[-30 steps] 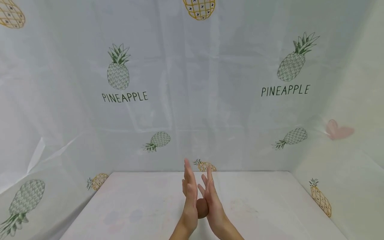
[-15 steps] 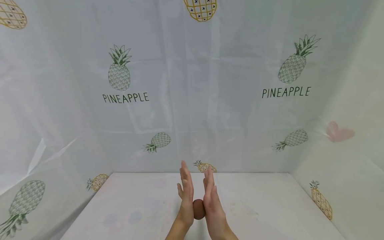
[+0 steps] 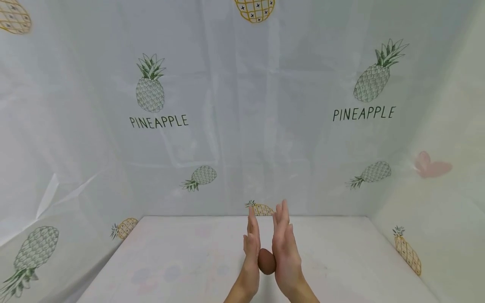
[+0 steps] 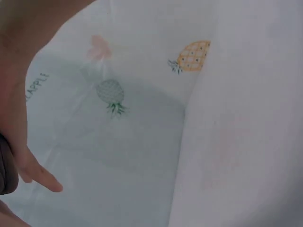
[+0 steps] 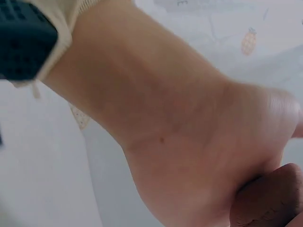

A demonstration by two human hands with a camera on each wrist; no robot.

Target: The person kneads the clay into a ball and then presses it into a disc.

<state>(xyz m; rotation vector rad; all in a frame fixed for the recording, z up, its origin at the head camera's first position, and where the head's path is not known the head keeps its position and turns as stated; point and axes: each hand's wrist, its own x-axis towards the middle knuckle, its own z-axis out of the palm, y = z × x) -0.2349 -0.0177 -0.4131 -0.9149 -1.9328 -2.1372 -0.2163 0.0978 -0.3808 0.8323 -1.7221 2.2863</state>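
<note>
A brown, egg-shaped lump point(image 3: 267, 261), which looks like modelling clay, is held between two facing palms in the head view. My left hand point(image 3: 251, 259) presses its left side, fingers straight and pointing up. Against the right side lies the palm of my right hand point(image 3: 286, 256), its fingers also straight. The fingertips stay apart, with a gap between the hands above the lump. In the right wrist view, fine cracks mark the lump's surface point(image 5: 267, 201) beside the palm. Only a dark edge of the lump point(image 4: 6, 168) shows in the left wrist view.
Both hands are above a white table point(image 3: 182, 248) with faint coloured stains. Behind it hangs a pale sheet point(image 3: 242, 126) printed with pineapples, which also covers both sides. A sleeve cuff point(image 5: 71, 33) and a dark wrist device point(image 5: 26, 40) show in the right wrist view.
Both hands shift left, then right, with the lump between them, and the palms slide against each other. The lump looks more egg-shaped and tilted now than the rounder form earlier.
</note>
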